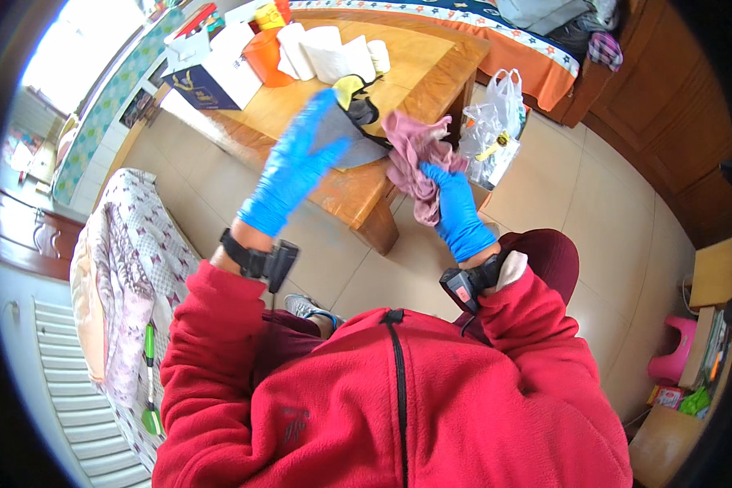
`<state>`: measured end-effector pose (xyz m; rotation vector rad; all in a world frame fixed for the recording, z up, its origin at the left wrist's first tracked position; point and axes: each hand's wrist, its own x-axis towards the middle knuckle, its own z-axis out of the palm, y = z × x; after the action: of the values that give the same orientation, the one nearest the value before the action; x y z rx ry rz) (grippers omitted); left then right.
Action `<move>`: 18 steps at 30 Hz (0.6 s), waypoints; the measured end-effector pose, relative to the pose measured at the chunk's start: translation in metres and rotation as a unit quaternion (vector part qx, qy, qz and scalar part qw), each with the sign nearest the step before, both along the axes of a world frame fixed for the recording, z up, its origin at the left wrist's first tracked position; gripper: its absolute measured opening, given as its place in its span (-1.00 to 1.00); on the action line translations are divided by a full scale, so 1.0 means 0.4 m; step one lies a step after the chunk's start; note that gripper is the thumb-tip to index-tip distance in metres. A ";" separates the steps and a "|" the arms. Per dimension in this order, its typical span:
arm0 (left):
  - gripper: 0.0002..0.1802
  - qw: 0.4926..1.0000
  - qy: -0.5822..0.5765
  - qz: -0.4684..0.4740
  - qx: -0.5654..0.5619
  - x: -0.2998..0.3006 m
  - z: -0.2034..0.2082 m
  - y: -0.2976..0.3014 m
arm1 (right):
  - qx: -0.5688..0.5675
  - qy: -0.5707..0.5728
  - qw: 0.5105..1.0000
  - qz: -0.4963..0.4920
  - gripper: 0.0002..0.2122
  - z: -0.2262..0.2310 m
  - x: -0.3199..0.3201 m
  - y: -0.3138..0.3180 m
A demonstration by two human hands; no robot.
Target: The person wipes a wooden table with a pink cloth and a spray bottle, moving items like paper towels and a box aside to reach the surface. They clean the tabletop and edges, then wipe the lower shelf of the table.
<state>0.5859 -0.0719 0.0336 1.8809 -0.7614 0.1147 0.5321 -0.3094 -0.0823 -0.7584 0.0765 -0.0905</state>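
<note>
My right hand [457, 210], in a blue rubber glove, grips a crumpled pinkish-mauve cloth [417, 153] beside the corner of a wooden table [325, 191]. The cloth hangs loosely from the fingers. My left hand [295, 167], gloved in the same blue, is raised over the table's near edge with its fingers spread and nothing in them; motion blurs it slightly. Between the two hands, on the table, lies a grey cloth item [354, 146] that looks like a cap, partly covered by my left hand. A yellow and black item [353, 92] touches it.
On the table stand an orange plastic container [266, 58], several white rolls [325, 55] and a dark blue and white box [211, 77]. Clear plastic bags [492, 130] rest by the table's right side. A cloth-covered piece of furniture [142, 220] is at left, a pink stool [669, 350] at right.
</note>
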 end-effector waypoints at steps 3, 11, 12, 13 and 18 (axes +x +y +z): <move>-0.24 0.976 -0.102 0.107 0.161 0.114 -0.108 0.091 | 0.033 0.296 0.954 0.020 -0.82 -0.159 -0.032 0.000; -0.14 0.886 -0.133 0.231 0.379 0.124 -0.287 0.099 | -0.462 0.123 0.877 -0.052 -0.45 -0.374 -0.002 0.267; -0.14 0.882 -0.115 0.226 0.396 0.122 -0.283 0.096 | -0.381 0.138 0.914 -0.033 -0.48 -0.388 0.011 0.278; -0.14 0.879 -0.114 0.228 0.404 0.121 -0.277 0.095 | -0.283 0.164 0.945 -0.008 -0.47 -0.405 0.019 0.281; -0.15 0.874 -0.137 0.219 0.411 0.120 -0.266 0.091 | 0.206 0.283 0.916 0.196 -0.17 -0.559 0.074 0.255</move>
<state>0.6337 -0.0353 -0.0729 2.8885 -0.5907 0.4019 0.5618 -0.2074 -0.3058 -0.3443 0.4782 0.5214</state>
